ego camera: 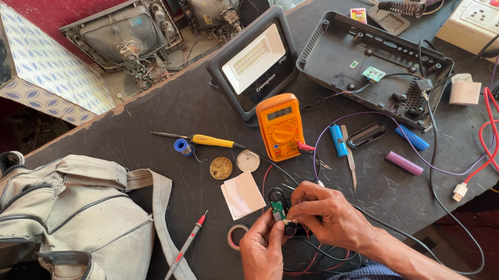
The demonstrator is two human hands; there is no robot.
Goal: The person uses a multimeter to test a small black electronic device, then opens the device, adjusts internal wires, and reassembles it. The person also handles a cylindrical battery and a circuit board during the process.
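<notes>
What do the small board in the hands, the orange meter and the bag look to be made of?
Small board: green laminate, probably fibreglass, matte. Orange meter: moulded plastic casing, slight sheen. Bag: grey woven fabric, creased and soft, likely canvas.

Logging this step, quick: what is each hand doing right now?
Left hand: closed, pinching the small green circuit board.
Right hand: closed on the same board, fingers curled over it.

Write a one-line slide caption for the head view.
Both hands, left hand and right hand, pinch a small green circuit board below an orange multimeter.
</notes>
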